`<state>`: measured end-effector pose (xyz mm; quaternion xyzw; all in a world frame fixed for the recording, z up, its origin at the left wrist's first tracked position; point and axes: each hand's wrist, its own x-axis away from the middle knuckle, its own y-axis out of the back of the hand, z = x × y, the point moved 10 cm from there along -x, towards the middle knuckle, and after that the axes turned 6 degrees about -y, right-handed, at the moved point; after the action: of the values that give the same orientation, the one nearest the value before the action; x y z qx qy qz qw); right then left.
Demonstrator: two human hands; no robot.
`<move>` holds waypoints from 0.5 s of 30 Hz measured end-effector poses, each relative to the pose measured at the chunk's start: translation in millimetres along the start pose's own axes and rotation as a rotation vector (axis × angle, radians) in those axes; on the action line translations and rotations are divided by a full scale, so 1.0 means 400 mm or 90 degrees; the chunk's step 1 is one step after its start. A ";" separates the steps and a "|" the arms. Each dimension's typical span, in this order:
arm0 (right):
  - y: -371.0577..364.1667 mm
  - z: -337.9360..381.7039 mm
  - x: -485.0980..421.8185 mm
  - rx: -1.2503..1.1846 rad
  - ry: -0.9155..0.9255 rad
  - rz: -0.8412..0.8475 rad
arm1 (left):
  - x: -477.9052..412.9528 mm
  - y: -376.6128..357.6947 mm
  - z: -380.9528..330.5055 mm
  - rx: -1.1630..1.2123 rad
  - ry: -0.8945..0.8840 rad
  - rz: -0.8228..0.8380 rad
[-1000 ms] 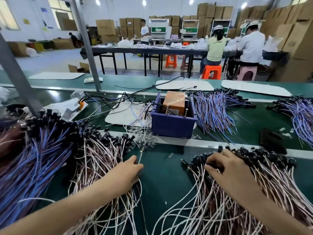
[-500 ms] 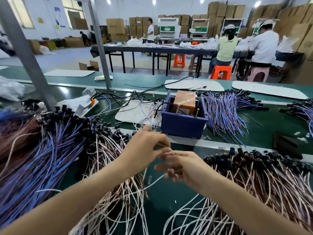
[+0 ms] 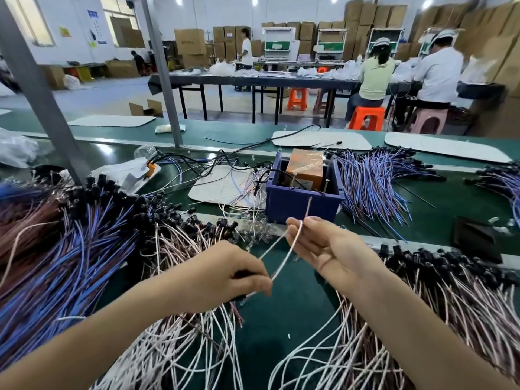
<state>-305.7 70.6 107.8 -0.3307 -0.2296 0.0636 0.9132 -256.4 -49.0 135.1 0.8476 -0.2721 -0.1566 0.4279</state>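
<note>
We are straightening one thin pink-white twisted wire (image 3: pixel 280 261).
Our left hand (image 3: pixel 233 277) is pinching its near, seemingly plugged end, our right hand (image 3: pixel 323 246) is pinching farther along; hands apart, we are aiming for gentle tension.

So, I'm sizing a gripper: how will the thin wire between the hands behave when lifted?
Probably floppy yet springy: the wire loops between left hand and right hand. Likely very light, since mere pinches carry it. It may snag on nearby wire piles.

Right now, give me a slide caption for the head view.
Left hand and right hand hold one pale wire above a green bench.
</note>
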 end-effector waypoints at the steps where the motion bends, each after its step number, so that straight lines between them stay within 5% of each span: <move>1: 0.001 0.008 -0.001 -0.024 0.005 -0.012 | 0.003 -0.008 -0.004 -0.010 -0.004 0.010; 10: -0.019 0.089 0.016 -0.071 0.063 0.000 | 0.034 -0.115 0.004 -0.059 -0.014 0.202; 15: -0.031 0.067 0.027 -0.005 0.079 0.031 | -0.040 -0.005 0.030 0.304 0.057 -0.068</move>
<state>-309.0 79.1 137.8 -0.3433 -0.1647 0.0639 0.9224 -274.7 -46.3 127.0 0.9439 -0.2371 -0.0721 0.2181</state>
